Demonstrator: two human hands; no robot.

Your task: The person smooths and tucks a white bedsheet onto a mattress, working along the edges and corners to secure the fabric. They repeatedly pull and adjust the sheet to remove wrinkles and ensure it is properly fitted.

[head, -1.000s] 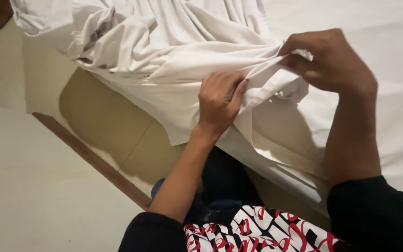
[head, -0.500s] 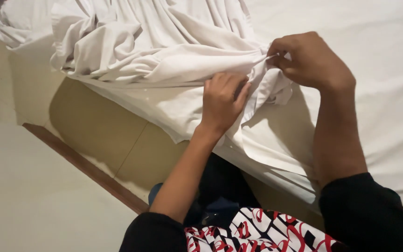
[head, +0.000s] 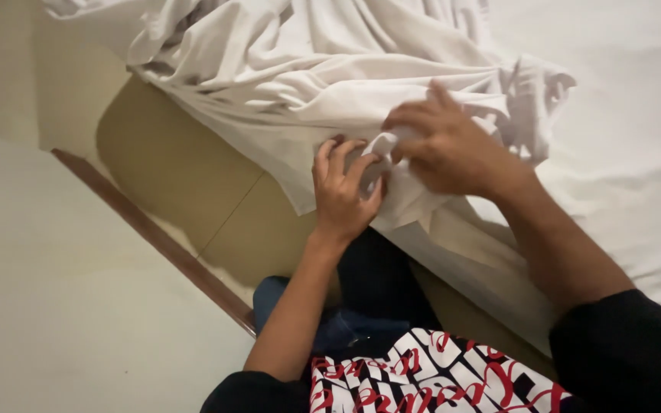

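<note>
A crumpled white sheet (head: 307, 69) lies bunched along the bed's edge and hangs over its side. My left hand (head: 342, 191) pinches a fold of that sheet at the hanging edge, fingers curled into the cloth. My right hand (head: 445, 145) is just to the right of it, closed on the same bunched fold, fingertips nearly touching the left hand's. Both forearms reach up from my lap, the right in a black sleeve (head: 629, 352).
The white mattress surface (head: 621, 115) fills the right side. Tan floor tiles (head: 185, 176) show below the sheet, with a dark wooden strip (head: 154, 237) running diagonally beside a pale wall (head: 55, 306). My patterned red, white and black garment (head: 430, 378) sits at the bottom.
My right hand has come down and left from the raised sheet corner to meet the left hand. The sheet's corner dropped, and the view shifted slightly.
</note>
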